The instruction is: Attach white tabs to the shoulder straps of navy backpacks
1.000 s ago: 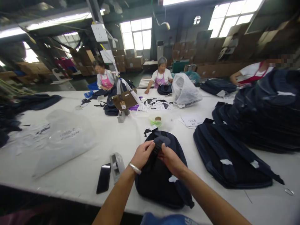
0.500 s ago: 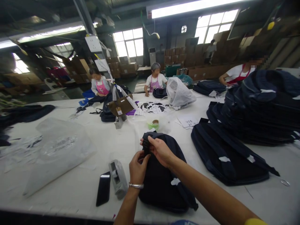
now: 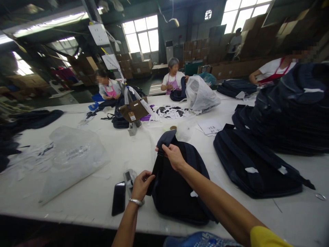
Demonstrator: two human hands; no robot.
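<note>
A dark navy backpack (image 3: 180, 192) lies with its strap side up on the white table in front of me. My right hand (image 3: 175, 157) grips the padded part of one shoulder strap (image 3: 166, 138) near its lower end, lifting it off the bag. From there a black webbing strap (image 3: 157, 165) runs down to my left hand (image 3: 142, 185), which pinches it between thumb and fingers at the bag's left edge. A white tag (image 3: 194, 194) shows on the other shoulder strap. Part of the buckle area is hidden by my right fingers.
Left of the bag are a grey tape dispenser (image 3: 130, 176) and a black phone (image 3: 118, 199). A clear plastic bag (image 3: 74, 161) lies farther left. Another backpack (image 3: 254, 168) and a tall backpack pile (image 3: 295, 113) stand at right. Co-workers sit across the table.
My left hand has moved down and left, away from my right hand, drawing the webbing out straight. The padded strap now stands raised above my right hand. The view has shifted slightly.
</note>
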